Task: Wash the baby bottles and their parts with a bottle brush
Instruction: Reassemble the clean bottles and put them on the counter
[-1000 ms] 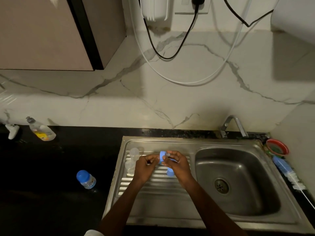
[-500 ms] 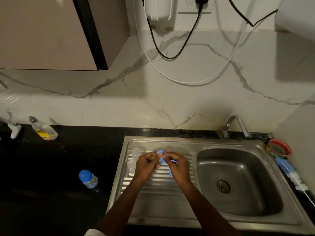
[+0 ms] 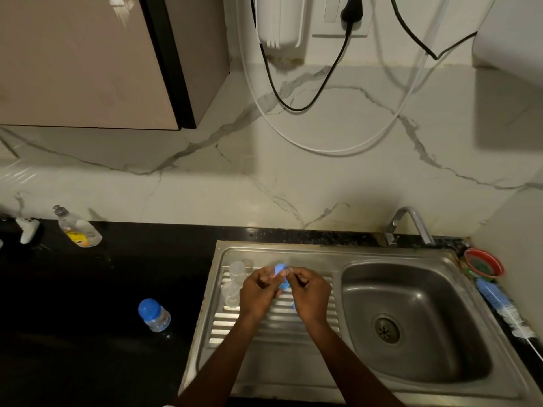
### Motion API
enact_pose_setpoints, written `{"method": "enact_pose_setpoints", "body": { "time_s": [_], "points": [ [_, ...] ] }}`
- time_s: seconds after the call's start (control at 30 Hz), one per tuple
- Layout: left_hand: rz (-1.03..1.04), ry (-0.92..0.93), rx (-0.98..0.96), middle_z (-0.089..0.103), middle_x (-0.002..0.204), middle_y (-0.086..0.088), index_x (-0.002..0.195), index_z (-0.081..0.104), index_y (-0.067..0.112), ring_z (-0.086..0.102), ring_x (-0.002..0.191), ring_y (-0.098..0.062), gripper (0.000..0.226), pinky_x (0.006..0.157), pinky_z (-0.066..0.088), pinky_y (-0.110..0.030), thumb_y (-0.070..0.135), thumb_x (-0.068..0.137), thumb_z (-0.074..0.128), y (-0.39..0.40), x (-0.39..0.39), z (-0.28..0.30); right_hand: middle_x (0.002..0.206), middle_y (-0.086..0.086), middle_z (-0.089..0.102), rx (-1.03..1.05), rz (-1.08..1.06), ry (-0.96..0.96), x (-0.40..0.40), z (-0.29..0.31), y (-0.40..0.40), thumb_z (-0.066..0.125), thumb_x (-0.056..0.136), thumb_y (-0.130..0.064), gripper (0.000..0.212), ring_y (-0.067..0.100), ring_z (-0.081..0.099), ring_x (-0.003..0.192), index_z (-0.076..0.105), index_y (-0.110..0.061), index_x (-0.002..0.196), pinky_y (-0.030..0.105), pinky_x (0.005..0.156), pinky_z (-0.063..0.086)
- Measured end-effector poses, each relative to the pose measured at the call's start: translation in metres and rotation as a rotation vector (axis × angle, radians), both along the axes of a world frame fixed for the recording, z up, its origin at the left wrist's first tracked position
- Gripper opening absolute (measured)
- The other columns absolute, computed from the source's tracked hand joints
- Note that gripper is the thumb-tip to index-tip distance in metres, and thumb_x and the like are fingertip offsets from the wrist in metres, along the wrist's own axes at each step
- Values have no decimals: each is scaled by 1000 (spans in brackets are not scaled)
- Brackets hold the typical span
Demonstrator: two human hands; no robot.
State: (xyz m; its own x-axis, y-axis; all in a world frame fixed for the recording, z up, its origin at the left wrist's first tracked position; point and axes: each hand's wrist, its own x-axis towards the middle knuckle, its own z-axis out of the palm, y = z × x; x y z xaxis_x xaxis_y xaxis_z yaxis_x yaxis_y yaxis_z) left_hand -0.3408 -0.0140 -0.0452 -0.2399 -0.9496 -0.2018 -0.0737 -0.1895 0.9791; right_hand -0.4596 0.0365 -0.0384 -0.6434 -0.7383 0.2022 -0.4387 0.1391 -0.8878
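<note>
Steel drainboard, frame centre: your left hand and right hand pinch a blue bottle part; tugging could fling it into the basin.

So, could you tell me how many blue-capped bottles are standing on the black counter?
1: the blue-capped bottle stands on the black counter, left of the sink. The hands hold another blue part over the drainboard; more may be hidden.

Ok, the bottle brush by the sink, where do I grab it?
Probably by the blue handle of the bottle brush, coming from above with the right hand. It lies flat on the counter, bristles toward you, handle end toward the red bowl.
</note>
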Motion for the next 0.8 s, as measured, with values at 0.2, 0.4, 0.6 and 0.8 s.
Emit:
{"method": "enact_pose_setpoints", "body": {
  "time_s": [0.2, 0.4, 0.6, 0.8],
  "points": [
    [-83, 120, -40, 77, 94, -10, 108, 79, 31, 75, 93, -29, 27, 87, 62, -41, 44, 84, 79, 1, -1, 10, 81, -13, 74, 0, 51, -15, 6, 4, 1, 77, 89, -21, 4, 0, 69, 76, 80, -22, 90, 19, 73, 53],
    [-136, 55, -96, 78, 89, -6, 109, 78, 25, 74, 91, -26, 21, 92, 59, -47, 38, 95, 69, 5, 7, 5, 77, -15, 74, 48, 91, -8, 3, 6, 5, 74, 91, -23, 7, -1, 68, 74, 81, -23, 89, 14, 70, 50],
    [-92, 95, -29, 79, 94, -8, 108, 79, 18, 75, 95, -25, 20, 90, 58, -38, 31, 97, 68, 13, 7, 6, 82, -5, 78, 88, 95, -354, -2, 2, 5, 73, 92, -18, 9, 10, 74, 76, 80, -15, 96, 37, 80, 61],
    [-17, 126, 44, 79, 92, -8, 106, 80, 14, 73, 89, -15, 22, 79, 54, -23, 31, 93, 72, 23, 3, 4, 82, -4, 77, 68, 22, -481, 6, -1, 11, 73, 92, -17, 7, 12, 75, 78, 80, -17, 93, 39, 83, 61]
  ]
}}
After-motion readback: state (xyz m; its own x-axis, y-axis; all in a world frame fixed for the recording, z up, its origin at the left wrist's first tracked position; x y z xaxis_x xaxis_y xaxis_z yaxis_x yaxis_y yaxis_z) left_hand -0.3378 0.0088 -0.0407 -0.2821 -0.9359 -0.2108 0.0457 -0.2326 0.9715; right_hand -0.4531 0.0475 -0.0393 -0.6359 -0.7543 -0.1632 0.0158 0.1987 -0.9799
